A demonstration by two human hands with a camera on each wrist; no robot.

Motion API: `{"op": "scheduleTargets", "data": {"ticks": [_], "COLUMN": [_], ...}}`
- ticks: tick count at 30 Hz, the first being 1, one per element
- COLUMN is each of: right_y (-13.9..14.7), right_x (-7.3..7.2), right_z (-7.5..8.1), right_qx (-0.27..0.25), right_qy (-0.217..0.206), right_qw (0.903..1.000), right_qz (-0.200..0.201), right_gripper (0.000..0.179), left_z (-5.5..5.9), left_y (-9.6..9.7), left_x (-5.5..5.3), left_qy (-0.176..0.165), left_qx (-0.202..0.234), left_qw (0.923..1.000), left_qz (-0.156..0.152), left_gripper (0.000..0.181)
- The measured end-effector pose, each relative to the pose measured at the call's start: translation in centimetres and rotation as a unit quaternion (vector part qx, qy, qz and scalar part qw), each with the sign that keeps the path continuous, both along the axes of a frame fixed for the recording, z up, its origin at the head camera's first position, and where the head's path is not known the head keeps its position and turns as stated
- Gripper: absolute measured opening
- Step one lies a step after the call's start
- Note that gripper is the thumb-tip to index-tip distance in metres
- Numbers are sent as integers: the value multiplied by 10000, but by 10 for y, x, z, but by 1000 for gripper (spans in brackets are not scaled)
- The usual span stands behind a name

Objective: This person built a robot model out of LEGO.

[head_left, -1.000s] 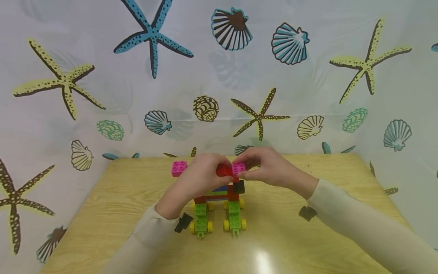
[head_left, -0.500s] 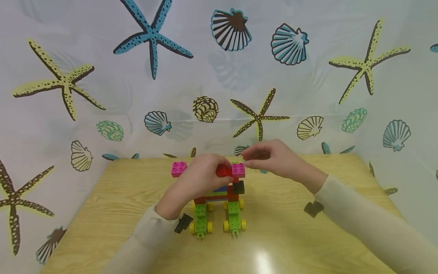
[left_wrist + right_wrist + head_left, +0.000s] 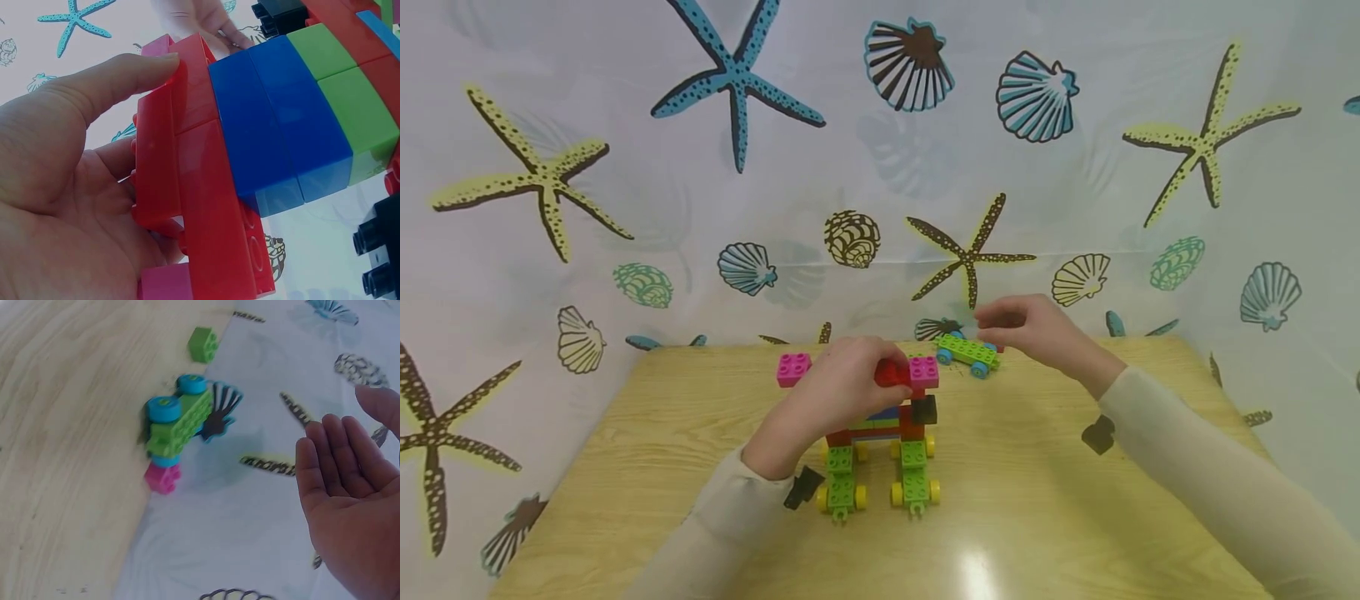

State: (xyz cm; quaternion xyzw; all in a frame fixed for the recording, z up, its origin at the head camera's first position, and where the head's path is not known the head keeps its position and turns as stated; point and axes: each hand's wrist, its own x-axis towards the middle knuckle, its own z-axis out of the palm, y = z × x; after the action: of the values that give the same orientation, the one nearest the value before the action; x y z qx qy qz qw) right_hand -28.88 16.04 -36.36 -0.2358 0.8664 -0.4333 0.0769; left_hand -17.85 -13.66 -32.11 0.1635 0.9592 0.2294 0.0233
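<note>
My left hand (image 3: 831, 387) grips the red top bricks (image 3: 206, 187) of a toy-brick build, thumb on the near side. Pink bricks (image 3: 923, 372) cap its two upper ends. Below lie blue bricks (image 3: 281, 125) and green ones (image 3: 350, 94). A black brick (image 3: 924, 409) sticks out at the side. The build stands on green wheeled bases (image 3: 914, 479) with yellow wheels. My right hand (image 3: 1037, 332) holds nothing, its fingers extended. It is nearest to a green wheeled base with blue wheels (image 3: 967, 351) at the table's back, and apart from it.
In the right wrist view a loose pink brick (image 3: 162, 477) lies beside the blue-wheeled base, and a loose green brick (image 3: 203, 345) lies farther along the table edge. A patterned curtain (image 3: 820, 167) hangs behind the wooden table (image 3: 1045, 500).
My right hand has let go of the pink brick at the build's right end and moved right and back, uncovering the blue-wheeled base. My left hand has stayed in place.
</note>
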Motion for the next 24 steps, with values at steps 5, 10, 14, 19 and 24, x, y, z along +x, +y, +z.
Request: {"op": "scheduleTargets", "data": {"ticks": [5,10,14,19,24], "right_y": [12,19,24,26,28], "right_x": [-10,-23,-31,-41,-49], "right_z": [-13,-27,-40,-57,-72], "right_qx": [51,172,344,614,692], "right_qy": [-232,-325,-278,-274,-226], "right_qw": [9994,9984,9974,9952,9938], "right_qz": [-244,-426,-561,-705,-844], "right_gripper": [49,51,49,45,44], "left_z": [0,-1,-1,-1,-1], "left_y": [1,2,2,0,0], "left_x": [0,0,0,1,1], "left_qy": [13,18,6,19,25], "left_qx": [15,24,28,24,37], "left_qw": [10000,10000,10000,10000,10000], "left_qz": [-43,-37,-24,-22,-38], "left_gripper": [31,31,32,30,30]}}
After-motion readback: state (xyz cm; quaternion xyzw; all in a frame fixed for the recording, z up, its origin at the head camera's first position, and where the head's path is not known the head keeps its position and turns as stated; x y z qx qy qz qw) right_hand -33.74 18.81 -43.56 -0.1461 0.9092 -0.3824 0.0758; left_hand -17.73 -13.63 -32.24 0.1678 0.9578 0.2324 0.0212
